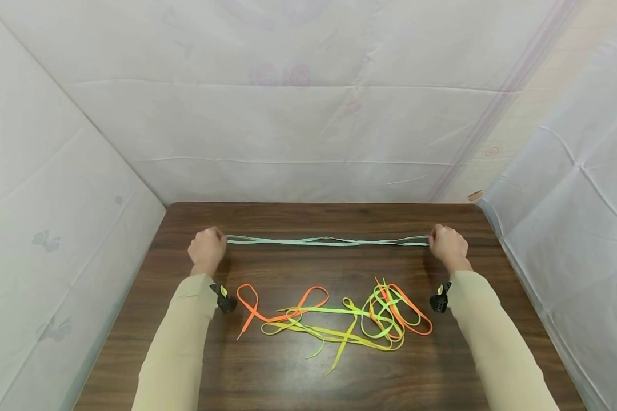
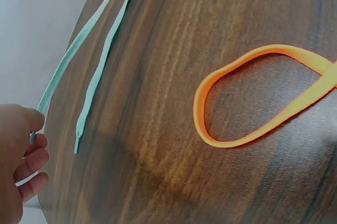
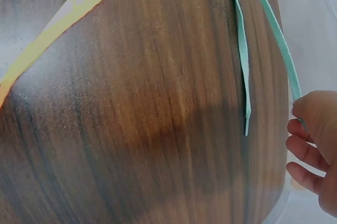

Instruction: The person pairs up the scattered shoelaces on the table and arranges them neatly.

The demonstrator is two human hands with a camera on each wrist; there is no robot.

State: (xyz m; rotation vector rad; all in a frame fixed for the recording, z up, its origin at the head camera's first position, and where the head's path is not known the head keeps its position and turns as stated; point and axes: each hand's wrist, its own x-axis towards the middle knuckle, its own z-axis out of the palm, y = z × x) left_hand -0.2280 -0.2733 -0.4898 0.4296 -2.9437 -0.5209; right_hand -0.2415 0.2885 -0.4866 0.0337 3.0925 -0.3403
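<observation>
From where I stand, reading the clock across the counter [image 1: 319, 388] with twelve at its far edge, pale green laces [image 1: 334, 244] stretch side to side at twelve o'clock, their strands running close together and crossing near the middle. The left hand [image 1: 207, 249], at ten o'clock, pinches one lace's tip between thumb and forefinger, the other fingers curled loosely below. The right hand [image 1: 448, 246], at two o'clock, pinches a tip in the same way. Just beside each pinch, a second pale green end dangles ungripped, its hard tip pointing back toward the person; whether it touches the wood I can't quite tell.

Nearer the person, a heap of bright laces sprawls over the middle of the counter. An orange lace [image 2: 200, 103] makes a loop at nine o'clock, its tip angled toward eight. A yellow lace [image 1: 362, 341] runs across toward four, one end poking out at six. A lime lace [image 1: 329, 310] reaches over to three, where it tangles with more orange.

Each wrist wears a small black device [image 1: 440, 298] below a cream sleeve [image 1: 177, 337]. White sheeting [image 1: 313, 125] hangs behind the counter at twelve, with more along the nine and three o'clock sides.
</observation>
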